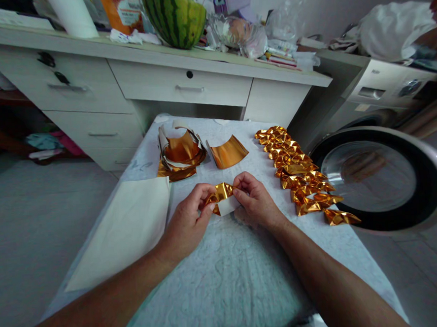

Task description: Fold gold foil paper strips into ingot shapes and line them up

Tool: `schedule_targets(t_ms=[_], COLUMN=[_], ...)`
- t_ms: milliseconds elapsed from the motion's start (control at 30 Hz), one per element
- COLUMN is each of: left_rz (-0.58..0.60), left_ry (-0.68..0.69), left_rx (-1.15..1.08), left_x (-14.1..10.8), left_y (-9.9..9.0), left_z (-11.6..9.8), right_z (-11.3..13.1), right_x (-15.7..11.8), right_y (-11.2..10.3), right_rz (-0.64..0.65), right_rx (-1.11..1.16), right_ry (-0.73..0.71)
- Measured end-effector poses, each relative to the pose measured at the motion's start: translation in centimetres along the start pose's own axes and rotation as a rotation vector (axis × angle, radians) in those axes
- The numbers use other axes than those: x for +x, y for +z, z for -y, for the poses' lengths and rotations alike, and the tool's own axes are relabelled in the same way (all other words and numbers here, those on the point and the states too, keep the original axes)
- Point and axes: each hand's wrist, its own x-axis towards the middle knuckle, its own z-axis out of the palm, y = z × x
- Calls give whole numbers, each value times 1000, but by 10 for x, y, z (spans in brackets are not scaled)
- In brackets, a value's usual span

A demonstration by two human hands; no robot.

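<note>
A partly folded piece of gold foil paper (223,192) is held between both hands above the cloth-covered table, its white underside showing at the lower edge. My left hand (188,214) pinches its left end between thumb and fingers. At the right end, my right hand (255,198) grips the paper with thumb and forefinger. Beyond the hands lies a single curved gold sheet (229,152). To its left stands a curled stack of gold sheets (182,148). Several folded gold foil pieces (296,171) form rows on the right side of the table.
A white paper sheet (126,228) lies at the table's left. Behind, a counter with drawers (184,89) carries a cut watermelon (176,18), a paper roll (72,14) and plastic bags. The open round door of a washing machine (382,178) sits close to the right edge.
</note>
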Motion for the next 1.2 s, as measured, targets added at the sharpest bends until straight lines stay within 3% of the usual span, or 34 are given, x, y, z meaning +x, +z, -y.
schedule_targets(t_ms=[300,600,833,1000,1200], left_rz=[-81,-88,-35,-16,53], left_ry=[-35,-33,55,96,83], left_rx=[129,211,377,447,553], left_x=[7,6,6,6,6], left_y=[-4,-6,-7,-7,-7], left_z=[3,2,4,8,10], right_z=[0,1,8,14,12], right_x=[-4,-4,-7,-11,-10], right_y=[-1,-5,-5,-6,-7], right_rz=[40,117,164,260,240], right_rx=[-207,-133,-232,-185,-411], right_ry=[-13,43,41,78,-51])
